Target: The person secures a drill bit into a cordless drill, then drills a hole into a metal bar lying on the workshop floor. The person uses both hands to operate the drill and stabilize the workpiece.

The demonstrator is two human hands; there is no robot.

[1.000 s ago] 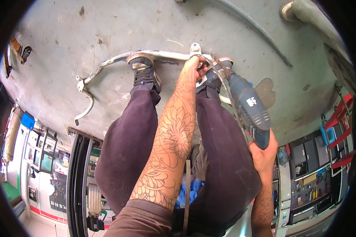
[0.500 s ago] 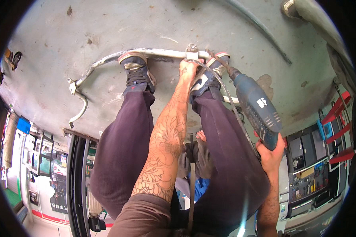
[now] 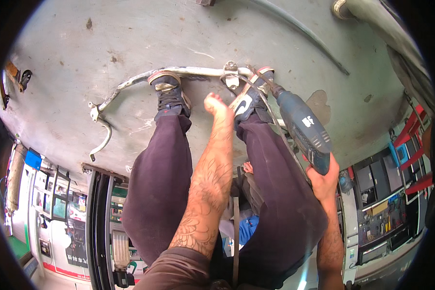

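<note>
A long bent metal bar (image 3: 195, 71) with worn white paint lies across the floor, its middle under the toes of my shoes. A white bracket (image 3: 232, 81) sits on it beside my right shoe. My left hand (image 3: 216, 104) is off the bar, between the shoes, with its fingers curled in; anything inside them is hidden. My right hand (image 3: 324, 179) grips the rear of a dark blue power drill (image 3: 304, 126). The drill's long bit slants over my right shoe, its tip near the bar just right of the bracket. A thin dark cable (image 3: 270, 110) loops from the bracket alongside the drill.
A long grey rod (image 3: 307, 31) rests on the floor ahead. Another person's trouser leg (image 3: 372, 17) and shoe stand at the upper right. Red metal racks (image 3: 411, 125) and a tool board (image 3: 379, 224) line the right; a black post (image 3: 99, 217) rises at the left.
My left hand has let go of the bar near the bracket and drawn back toward me. The right hand still holds the drill, in nearly the same pose. The view has shifted slightly.
</note>
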